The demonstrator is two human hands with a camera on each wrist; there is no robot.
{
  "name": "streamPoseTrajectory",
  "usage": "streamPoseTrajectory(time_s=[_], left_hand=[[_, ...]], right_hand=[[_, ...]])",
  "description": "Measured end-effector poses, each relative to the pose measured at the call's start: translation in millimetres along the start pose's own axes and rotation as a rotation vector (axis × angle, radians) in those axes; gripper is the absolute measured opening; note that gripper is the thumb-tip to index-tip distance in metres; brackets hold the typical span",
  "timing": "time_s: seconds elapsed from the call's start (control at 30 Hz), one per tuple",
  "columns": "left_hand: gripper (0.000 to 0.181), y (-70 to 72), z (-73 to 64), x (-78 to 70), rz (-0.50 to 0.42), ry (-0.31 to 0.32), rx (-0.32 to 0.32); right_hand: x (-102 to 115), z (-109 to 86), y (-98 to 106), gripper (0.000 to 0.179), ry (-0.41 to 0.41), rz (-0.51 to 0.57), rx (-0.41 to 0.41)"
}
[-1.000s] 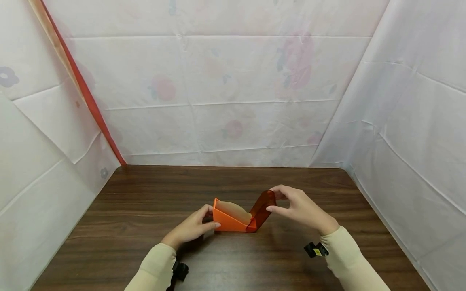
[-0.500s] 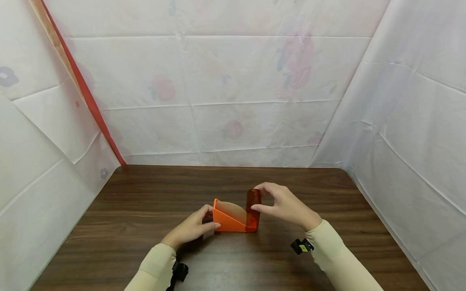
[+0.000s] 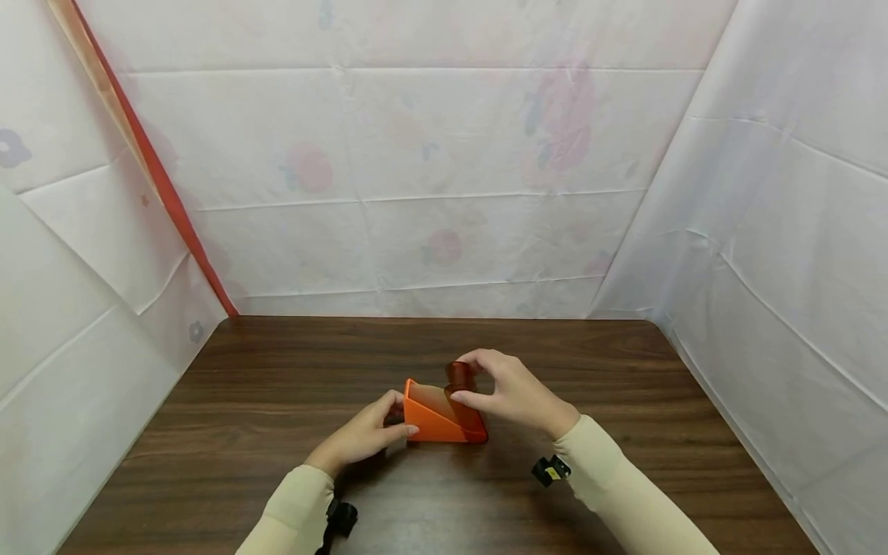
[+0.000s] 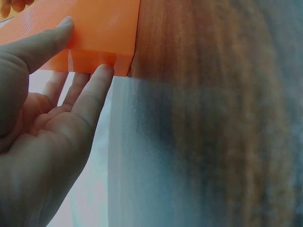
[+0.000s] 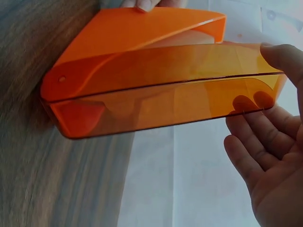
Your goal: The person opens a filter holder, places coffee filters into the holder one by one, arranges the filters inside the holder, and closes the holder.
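An orange wedge-shaped box [image 3: 433,420] stands on the table, with a see-through amber lid [image 5: 180,101] hinged at its right end. Inside, the curved top of a thin tan sheet [image 3: 428,395], like a paper coffee filter, shows above the sloping rim. My left hand [image 3: 364,439] holds the box's left end, thumb on the front and fingers on the end wall. With thumb and fingertips on opposite sides, my right hand [image 3: 516,393] pinches the free end of the lid. The lid leans over the box, partly closed, its upper end raised above the rim.
Around the box lies a dark wood-grain table [image 3: 291,370]. White printed sheets [image 3: 444,154] hang behind it and along both sides. A red strip [image 3: 159,177] runs down the back left corner. Black wrist cameras [image 3: 551,470] sit at both cuffs.
My right hand has moved left, swinging the lid from tilted out to the right, through upright, to leaning over the box. The left hand and the box have stayed in place.
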State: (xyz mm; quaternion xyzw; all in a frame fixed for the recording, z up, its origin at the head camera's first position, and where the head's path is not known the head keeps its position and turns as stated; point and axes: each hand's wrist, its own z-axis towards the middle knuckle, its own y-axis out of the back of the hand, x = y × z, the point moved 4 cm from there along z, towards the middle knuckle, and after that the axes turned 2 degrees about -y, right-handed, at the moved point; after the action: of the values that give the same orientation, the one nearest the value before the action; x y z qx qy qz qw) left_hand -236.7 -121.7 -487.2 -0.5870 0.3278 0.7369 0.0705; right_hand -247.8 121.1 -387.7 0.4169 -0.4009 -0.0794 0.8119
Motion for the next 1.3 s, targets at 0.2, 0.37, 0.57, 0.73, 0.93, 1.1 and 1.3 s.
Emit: streamPoseTrajectory(time_s=[0.2, 0.37, 0.57, 0.73, 0.93, 1.1, 1.3], left_hand=[[0.032, 1.5, 0.4, 0.4, -0.002, 0.024, 0.004], [0.032, 1.4, 0.2, 0.5, 0.009, 0.022, 0.002], [0.033, 1.7, 0.4, 0.7, 0.005, 0.020, -0.001], [0.032, 1.2, -0.3, -0.1, -0.001, 0.002, 0.003], [0.032, 0.8, -0.5, -1.6, -0.024, 0.006, 0.003], [0.032, 0.5, -1.5, -4.2, -0.027, 0.000, -0.006], [0.032, 0.1, -2.1, -4.1, -0.022, -0.007, -0.006]], right_hand=[[3, 8.3, -10, 0.042, 0.025, 0.008, 0.021], [5, 13.6, -17, 0.045, 0.038, -0.013, 0.041], [7, 17.2, -21, 0.045, 0.028, -0.009, 0.058], [9, 21.2, -25, 0.047, 0.031, -0.022, 0.070], [7, 25.4, -33, 0.047, 0.021, -0.018, 0.087], [8, 27.2, -38, 0.047, 0.017, -0.016, 0.099], [9, 28.6, -42, 0.046, 0.009, -0.037, 0.109]])
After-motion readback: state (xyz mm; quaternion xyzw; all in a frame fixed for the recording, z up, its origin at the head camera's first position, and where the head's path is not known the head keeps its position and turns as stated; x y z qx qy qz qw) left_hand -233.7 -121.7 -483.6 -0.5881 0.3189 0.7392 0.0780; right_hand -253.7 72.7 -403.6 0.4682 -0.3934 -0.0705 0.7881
